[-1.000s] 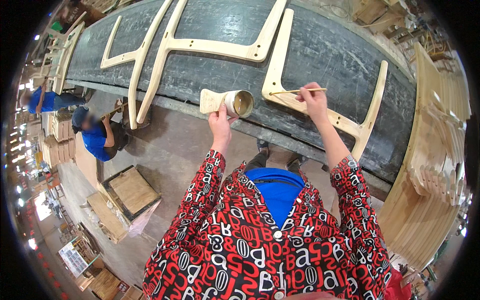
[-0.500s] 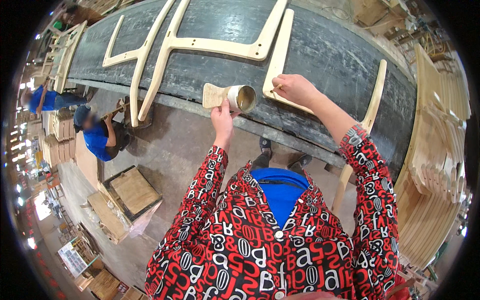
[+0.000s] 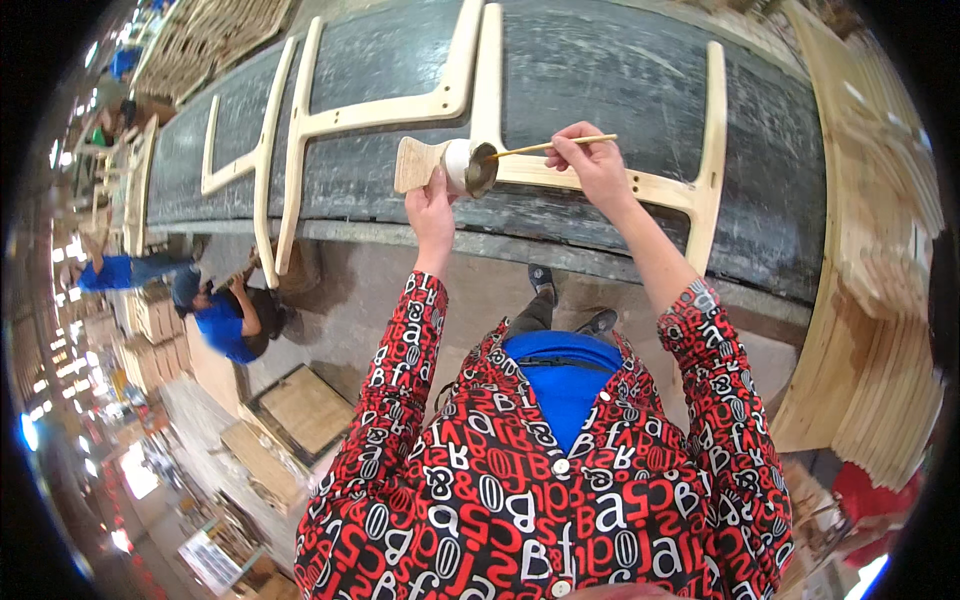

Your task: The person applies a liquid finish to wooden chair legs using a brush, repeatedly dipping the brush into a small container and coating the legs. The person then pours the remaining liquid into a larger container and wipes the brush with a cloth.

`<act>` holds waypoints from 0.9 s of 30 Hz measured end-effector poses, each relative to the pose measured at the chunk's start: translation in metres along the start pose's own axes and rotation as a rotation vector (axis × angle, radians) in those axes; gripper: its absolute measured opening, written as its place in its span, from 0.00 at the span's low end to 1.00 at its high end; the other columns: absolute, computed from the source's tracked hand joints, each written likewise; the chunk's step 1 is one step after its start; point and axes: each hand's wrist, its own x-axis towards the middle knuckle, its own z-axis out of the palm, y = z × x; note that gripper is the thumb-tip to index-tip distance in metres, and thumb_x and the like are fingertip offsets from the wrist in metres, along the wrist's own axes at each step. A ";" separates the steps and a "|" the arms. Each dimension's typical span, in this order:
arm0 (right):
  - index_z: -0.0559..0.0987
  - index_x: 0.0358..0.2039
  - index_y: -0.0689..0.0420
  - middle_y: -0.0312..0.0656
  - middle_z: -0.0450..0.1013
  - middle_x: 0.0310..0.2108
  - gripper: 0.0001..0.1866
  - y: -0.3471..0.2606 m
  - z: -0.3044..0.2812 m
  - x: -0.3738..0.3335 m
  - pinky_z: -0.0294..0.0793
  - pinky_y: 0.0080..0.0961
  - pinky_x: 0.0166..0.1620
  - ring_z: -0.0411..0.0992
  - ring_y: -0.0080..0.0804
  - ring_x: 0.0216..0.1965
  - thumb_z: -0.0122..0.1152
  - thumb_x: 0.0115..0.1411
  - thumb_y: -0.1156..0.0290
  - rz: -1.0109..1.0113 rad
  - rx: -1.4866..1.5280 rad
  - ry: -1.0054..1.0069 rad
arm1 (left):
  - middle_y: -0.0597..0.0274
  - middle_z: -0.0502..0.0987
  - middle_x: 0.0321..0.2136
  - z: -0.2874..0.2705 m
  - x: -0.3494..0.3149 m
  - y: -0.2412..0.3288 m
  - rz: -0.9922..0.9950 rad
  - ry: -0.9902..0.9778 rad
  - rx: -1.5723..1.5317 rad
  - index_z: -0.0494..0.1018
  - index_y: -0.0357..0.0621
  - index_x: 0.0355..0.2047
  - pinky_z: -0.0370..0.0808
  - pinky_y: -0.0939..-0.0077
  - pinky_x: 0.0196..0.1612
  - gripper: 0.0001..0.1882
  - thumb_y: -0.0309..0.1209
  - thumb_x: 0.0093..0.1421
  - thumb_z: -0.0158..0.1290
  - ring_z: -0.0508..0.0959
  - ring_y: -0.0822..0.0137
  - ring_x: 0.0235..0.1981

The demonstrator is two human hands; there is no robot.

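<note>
My left hand is closed around a small white cup, which is tilted so its mouth faces right. A flat pale wooden piece sticks out from the cup's left side; whether the two are joined I cannot tell. Pinched in my right hand is a thin wooden stick, its tip inside the cup's mouth. The cup's inside looks coated with something greyish-brown. Just beyond my hands, a pale wooden chair-like frame lies on the dark worktable.
More wooden frames lie along the table to the left. Stacked wooden panels stand at the right. On the left, a person in a blue shirt crouches by the table. A wooden-topped box sits on the floor.
My right hand has moved up from the frame's corner, and the stick's tip is now in the cup. The view has shifted right along the table. My left hand still holds the cup.
</note>
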 end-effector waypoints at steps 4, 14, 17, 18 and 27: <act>0.71 0.31 0.61 0.40 0.74 0.25 0.08 0.005 -0.012 -0.009 0.73 0.18 0.30 0.73 0.23 0.26 0.52 0.62 0.69 0.088 0.162 0.011 | 0.62 0.74 0.38 0.010 0.000 0.013 0.071 -0.086 0.189 0.69 0.35 0.45 0.76 0.78 0.33 0.15 0.34 0.64 0.45 0.76 0.72 0.35; 0.70 0.31 0.57 0.41 0.73 0.25 0.10 0.026 -0.013 -0.018 0.75 0.22 0.25 0.73 0.25 0.24 0.54 0.61 0.64 0.456 0.548 0.318 | 0.62 0.74 0.37 0.029 -0.003 0.020 0.062 -0.047 -0.091 0.70 0.33 0.42 0.75 0.79 0.32 0.15 0.34 0.64 0.46 0.75 0.73 0.33; 0.70 0.32 0.57 0.41 0.73 0.25 0.08 0.022 -0.023 -0.020 0.75 0.23 0.27 0.73 0.26 0.24 0.53 0.61 0.66 0.490 0.621 0.334 | 0.62 0.74 0.37 0.034 -0.004 0.022 0.070 -0.020 -0.038 0.69 0.34 0.43 0.76 0.79 0.31 0.14 0.33 0.64 0.46 0.75 0.72 0.33; 0.70 0.31 0.57 0.41 0.73 0.25 0.07 0.021 -0.027 -0.020 0.75 0.23 0.28 0.73 0.27 0.25 0.53 0.61 0.67 0.445 0.623 0.301 | 0.62 0.74 0.37 0.036 -0.003 0.023 0.064 -0.008 -0.084 0.69 0.34 0.43 0.77 0.79 0.31 0.14 0.33 0.64 0.45 0.75 0.73 0.33; 0.73 0.33 0.60 0.41 0.74 0.29 0.04 0.003 -0.035 -0.022 0.75 0.22 0.37 0.74 0.27 0.32 0.54 0.58 0.75 0.126 0.320 0.089 | 0.64 0.72 0.40 0.038 0.006 0.014 0.043 -0.059 -0.127 0.68 0.40 0.46 0.79 0.78 0.32 0.13 0.32 0.64 0.45 0.74 0.74 0.38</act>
